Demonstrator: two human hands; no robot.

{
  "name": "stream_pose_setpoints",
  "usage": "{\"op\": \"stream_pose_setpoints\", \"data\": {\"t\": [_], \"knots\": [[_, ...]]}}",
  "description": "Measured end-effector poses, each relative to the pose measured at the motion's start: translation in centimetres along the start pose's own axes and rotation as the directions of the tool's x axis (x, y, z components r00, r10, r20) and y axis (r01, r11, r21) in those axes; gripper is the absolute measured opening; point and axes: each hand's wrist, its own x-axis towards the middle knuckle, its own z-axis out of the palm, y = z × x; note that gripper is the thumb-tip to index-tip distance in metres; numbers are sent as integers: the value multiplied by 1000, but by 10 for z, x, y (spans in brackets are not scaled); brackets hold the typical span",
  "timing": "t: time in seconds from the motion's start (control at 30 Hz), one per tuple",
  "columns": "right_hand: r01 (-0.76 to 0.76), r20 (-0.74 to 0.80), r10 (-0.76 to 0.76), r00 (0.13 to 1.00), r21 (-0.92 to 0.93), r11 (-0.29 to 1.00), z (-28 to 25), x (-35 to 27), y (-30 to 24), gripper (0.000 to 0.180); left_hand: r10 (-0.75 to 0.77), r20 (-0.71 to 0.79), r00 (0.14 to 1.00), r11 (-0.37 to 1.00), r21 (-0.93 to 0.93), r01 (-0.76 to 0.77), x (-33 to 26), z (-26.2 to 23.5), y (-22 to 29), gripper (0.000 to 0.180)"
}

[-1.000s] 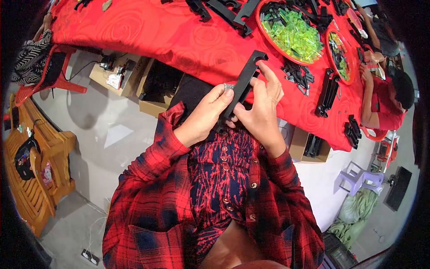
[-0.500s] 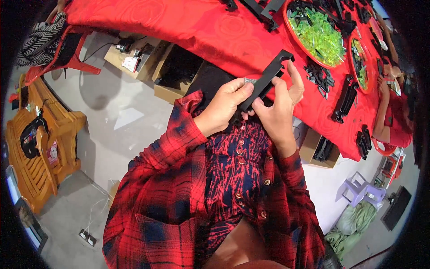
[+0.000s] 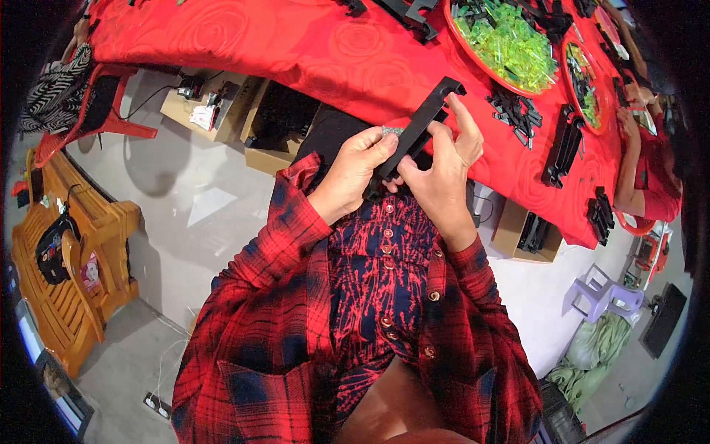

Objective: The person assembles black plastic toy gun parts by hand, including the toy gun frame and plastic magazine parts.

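Between both hands, in front of my chest, a long black plastic part with a hooked far end is held tilted, that end up and to the right. My left hand grips its lower left side with the thumb on top. A small greyish, glittery piece shows by the left thumb; what it is I cannot tell. My right hand holds the part from the right, index finger stretched toward the hooked end, thumb near the lower end. The part's underside is hidden.
A red-covered table lies ahead. On it stand a red basin of green-yellow clear pieces, a smaller basin, loose black pieces and black parts. Boxes sit beneath. A co-worker is at the right.
My view has shifted slightly, so the table and basins appear farther left. Both hands keep their hold on the black part, with little change in finger position.
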Motion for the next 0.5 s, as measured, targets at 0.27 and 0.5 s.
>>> {"op": "stream_pose_setpoints", "data": {"t": [0.27,0.5], "knots": [[17,-36,-18,999,-31,999,2,0,-1,46,5,21,1000,1000,5,-5,1,-1,2,31],[20,-43,-22,999,-38,999,1,-3,-1,45,-20,11,1000,1000,-2,20,1,-2,0,30]]}}
